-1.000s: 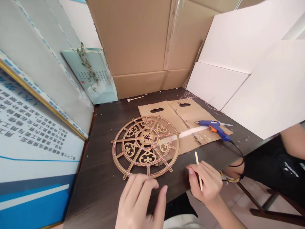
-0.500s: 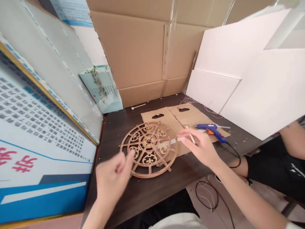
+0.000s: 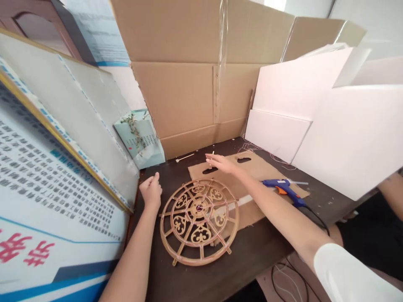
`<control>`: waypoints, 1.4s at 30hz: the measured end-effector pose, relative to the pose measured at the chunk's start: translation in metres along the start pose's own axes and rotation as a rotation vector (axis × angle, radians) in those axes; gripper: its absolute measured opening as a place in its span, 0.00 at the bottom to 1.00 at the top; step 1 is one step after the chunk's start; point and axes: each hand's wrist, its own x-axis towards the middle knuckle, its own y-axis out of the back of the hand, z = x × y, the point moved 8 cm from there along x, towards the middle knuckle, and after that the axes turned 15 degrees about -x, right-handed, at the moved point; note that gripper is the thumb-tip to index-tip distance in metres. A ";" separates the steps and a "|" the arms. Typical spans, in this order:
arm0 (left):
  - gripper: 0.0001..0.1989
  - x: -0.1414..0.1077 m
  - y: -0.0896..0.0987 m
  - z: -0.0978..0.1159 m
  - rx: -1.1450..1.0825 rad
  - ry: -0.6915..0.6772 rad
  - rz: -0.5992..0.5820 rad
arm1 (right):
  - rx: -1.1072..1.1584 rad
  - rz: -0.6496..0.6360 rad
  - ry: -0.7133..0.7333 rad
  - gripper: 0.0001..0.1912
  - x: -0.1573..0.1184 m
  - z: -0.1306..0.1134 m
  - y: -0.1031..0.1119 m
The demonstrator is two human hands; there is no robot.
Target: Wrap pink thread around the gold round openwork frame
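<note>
A round wooden lattice frame (image 3: 201, 239), with scrolled cutouts and pink lines along its ribs, lies on the dark table, partly over flat cardboard (image 3: 261, 165). Beyond its upper left edge, my left hand (image 3: 151, 191) is closed in a fist with the thumb up; whatever may be inside is hidden. My right hand (image 3: 220, 163) reaches over the cardboard near a handle hole. A thin pale stick (image 3: 213, 153) pokes up from its fingers, most of it covered. To the right of that forearm rests a blue glue gun (image 3: 285, 186) with an orange trigger.
Behind the table (image 3: 189, 283) stands a tall cardboard panel (image 3: 176, 96). White boards (image 3: 280, 134) lean at right, with thin loose wire (image 3: 252, 146) before them. A pale blue bag (image 3: 143, 138) and printed boards (image 3: 78, 193) border the left. Another person's arm (image 3: 392, 191) shows at right.
My left hand has gone from over the frame's near left side to beyond its upper left. My right hand has moved forward and left with the stick. The view has tilted up.
</note>
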 end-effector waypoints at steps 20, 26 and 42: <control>0.25 0.061 -0.034 -0.049 -0.222 0.409 -0.260 | 0.156 0.048 -0.041 0.20 0.093 0.020 -0.048; 0.25 0.090 -0.044 -0.068 -0.235 0.458 -0.252 | 0.360 0.025 -0.013 0.30 0.118 0.026 -0.068; 0.30 0.119 -0.076 -0.075 -0.187 0.704 -0.451 | 0.755 -0.125 -0.142 0.34 0.130 0.047 -0.068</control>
